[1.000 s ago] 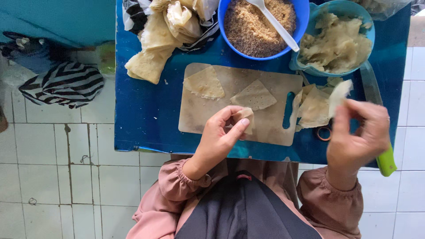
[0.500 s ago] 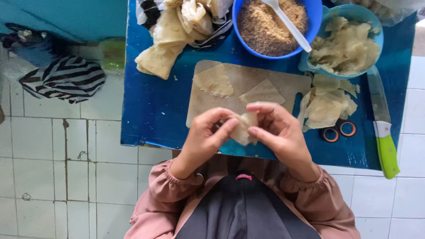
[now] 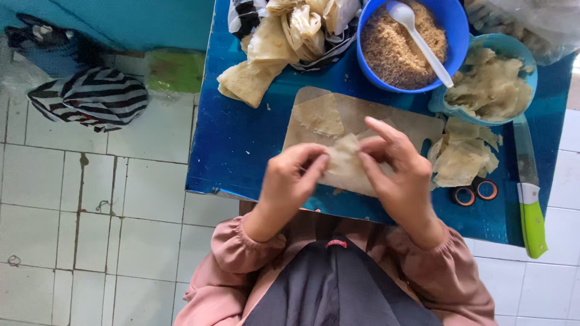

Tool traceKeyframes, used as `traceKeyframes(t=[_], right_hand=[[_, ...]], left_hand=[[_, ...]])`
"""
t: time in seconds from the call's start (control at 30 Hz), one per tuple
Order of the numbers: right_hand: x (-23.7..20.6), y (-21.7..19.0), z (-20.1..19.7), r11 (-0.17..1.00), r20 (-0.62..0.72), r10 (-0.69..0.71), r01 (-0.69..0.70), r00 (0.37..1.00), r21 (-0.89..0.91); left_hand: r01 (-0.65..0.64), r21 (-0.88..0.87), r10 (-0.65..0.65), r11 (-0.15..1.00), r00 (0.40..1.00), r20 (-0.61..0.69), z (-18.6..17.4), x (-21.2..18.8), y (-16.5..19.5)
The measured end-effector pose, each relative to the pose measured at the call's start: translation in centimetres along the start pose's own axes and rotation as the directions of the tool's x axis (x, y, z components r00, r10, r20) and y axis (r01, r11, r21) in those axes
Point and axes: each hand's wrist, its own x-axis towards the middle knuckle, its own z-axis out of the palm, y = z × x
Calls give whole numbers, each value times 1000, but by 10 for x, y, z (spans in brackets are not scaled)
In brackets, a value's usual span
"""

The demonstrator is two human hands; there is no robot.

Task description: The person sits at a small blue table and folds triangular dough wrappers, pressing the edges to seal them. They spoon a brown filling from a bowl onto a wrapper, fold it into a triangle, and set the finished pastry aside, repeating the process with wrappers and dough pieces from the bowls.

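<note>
Left hand [image 3: 293, 181] and right hand [image 3: 396, 172] pinching a pale wrapper [image 3: 345, 163] together above the cutting board [image 3: 417, 124], near the table's [image 3: 241, 151] front edge, possibly folding it, green-handled knife [image 3: 531, 205] along the right edge, blue bowl of brown filling [image 3: 411, 45] with white spoon [image 3: 420, 39] at the far edge

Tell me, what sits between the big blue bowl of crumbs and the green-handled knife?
In the head view, a smaller light-blue bowl heaped with pale wrappers sits between the blue bowl and the knife.
</note>
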Motion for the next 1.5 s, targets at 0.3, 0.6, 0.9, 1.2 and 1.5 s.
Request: traceKeyframes(t=[0.3, 0.6, 0.9, 1.2, 1.5], right_hand=[[-41, 48, -37, 950, -210, 302, -275, 930, 148], [-24, 53, -61, 940, -298, -80, -28, 951, -340], [-19, 35, -99, 807, -218, -178, 15, 960, -591], [26, 40, -179, 596, -189, -213, -26, 959, -802], [51, 46, -178, 897, -276, -91, -42, 957, -441]], left_hand=[[-189, 180, 168, 965, 977, 129, 65, 11, -5], [-244, 421, 241, 874, 969, 61, 109, 40, 11], [-188, 646, 174, 740, 981, 86, 133, 54, 24], [-97, 709, 149, 699, 989, -12, 135, 56, 54], [-66, 701, 59, 710, 998, 34, 145, 76, 47]])
